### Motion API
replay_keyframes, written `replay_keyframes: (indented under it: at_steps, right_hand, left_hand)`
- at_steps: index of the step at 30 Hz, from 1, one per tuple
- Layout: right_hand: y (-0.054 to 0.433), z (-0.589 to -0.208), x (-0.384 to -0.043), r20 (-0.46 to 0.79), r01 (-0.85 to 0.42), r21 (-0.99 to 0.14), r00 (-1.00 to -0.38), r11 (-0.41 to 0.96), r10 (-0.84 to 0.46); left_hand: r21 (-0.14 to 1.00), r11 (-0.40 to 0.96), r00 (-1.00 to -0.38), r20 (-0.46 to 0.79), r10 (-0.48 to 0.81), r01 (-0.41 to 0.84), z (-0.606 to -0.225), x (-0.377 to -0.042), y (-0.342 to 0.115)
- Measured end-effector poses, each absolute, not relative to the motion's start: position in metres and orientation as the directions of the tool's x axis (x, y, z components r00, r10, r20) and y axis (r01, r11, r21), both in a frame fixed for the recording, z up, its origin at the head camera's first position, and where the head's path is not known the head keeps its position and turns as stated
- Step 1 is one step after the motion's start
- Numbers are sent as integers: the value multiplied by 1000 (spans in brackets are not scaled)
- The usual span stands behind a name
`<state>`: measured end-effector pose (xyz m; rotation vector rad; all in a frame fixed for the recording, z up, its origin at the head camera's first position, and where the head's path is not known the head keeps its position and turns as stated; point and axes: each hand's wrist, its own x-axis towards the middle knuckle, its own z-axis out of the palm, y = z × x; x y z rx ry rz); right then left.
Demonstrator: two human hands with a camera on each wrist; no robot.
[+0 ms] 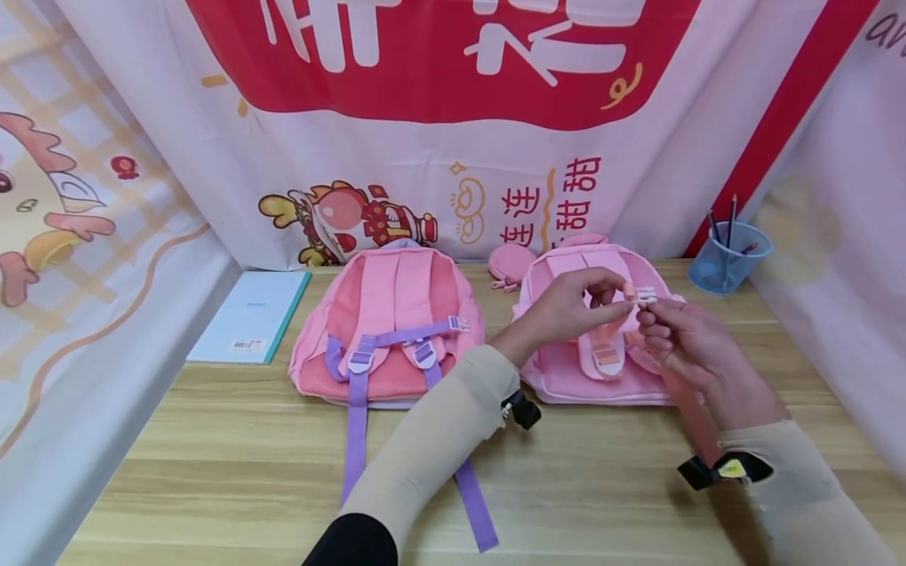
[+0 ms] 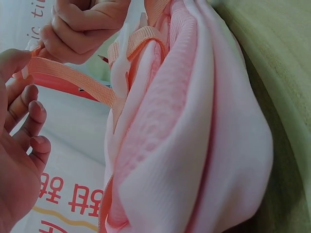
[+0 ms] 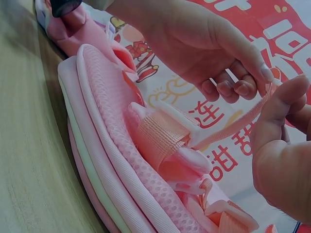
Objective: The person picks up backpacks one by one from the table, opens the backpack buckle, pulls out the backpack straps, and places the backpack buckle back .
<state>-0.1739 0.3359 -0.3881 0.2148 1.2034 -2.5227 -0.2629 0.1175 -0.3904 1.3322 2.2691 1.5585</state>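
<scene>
A pink backpack (image 1: 566,385) lies on the table with its straps facing up. Above it, my left hand (image 1: 583,306) pinches a narrow orange strap (image 2: 73,75) between thumb and forefinger, the other fingers loosely bent. That strap runs back to a white slider (image 2: 119,73) on a padded shoulder strap. My right hand (image 1: 683,342) meets it fingertip to fingertip, thumb and finger pinching at a white buckle (image 1: 646,294) on the strap's end, the rest curled in. Fingers partly hide the buckle. A wider orange webbing (image 1: 690,409) hangs past the right wrist.
To the left lies a second pink backpack (image 1: 385,314) with purple straps (image 1: 357,432) trailing over the wooden table (image 1: 212,464). Further left is a light blue notebook (image 1: 248,314). A round pink pouch (image 1: 511,262) sits behind, and a blue pencil cup (image 1: 729,263) stands at the back right.
</scene>
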Motion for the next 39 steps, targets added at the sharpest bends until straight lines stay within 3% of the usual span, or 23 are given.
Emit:
replay_keyframes:
  at_steps: [15,29,39]
  right_hand:
    - [335,-387,-171,-258,360,-746,-932,-561,-255]
    - [344,-381,-167,-286,320,-862,-948,-393,-142]
    - [348,-379,-168,-251,279,-927,-958,-250,-141]
  left_hand:
    - [798,75,-597,381,706,598,-392,-262,119]
    - [778,108,-589,370,719,620,-391,-262,119]
    - [765,111,-570,366,735,635,-391,-262,120]
